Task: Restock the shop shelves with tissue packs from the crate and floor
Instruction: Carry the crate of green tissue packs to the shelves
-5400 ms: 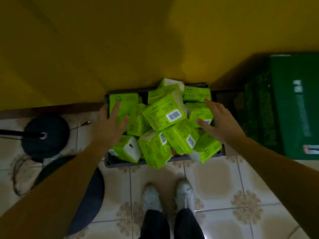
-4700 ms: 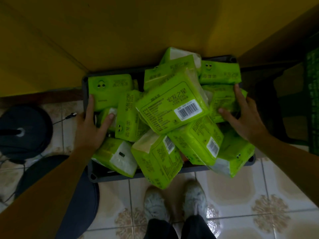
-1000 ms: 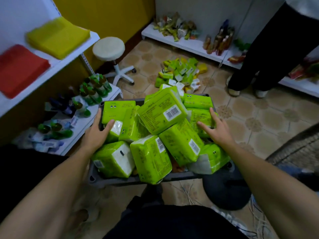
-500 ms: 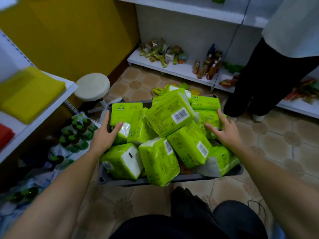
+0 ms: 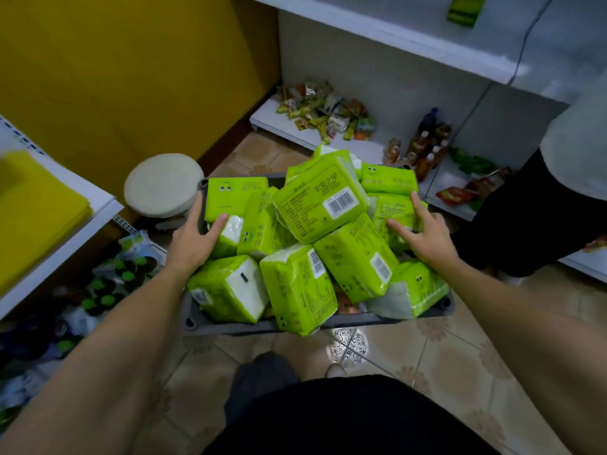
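Both hands hold the grey crate by its two short sides. Left hand grips the left wall, with the thumb inside on a pack and the forefinger stretched along the rim outside. Right hand grips the right side; its thumb and forefinger lie spread on a pack, and the other fingers go down over the edge, out of sight.

Behind everything stands a yellow wall, and to the right of it a white shelf unit. The tiled floor lies below the crate, which is lifted above it. A second person in black trousers stands at the right, close to the shelf unit. A round white stool stands just beyond the far left corner of the crate. Bright green tissue packs fill the crate in a loose heap higher than its rim, and one front pack hangs over the near rim. On the lowest board of the shelf unit lie snack packets, and bottles stand beside them to the right.
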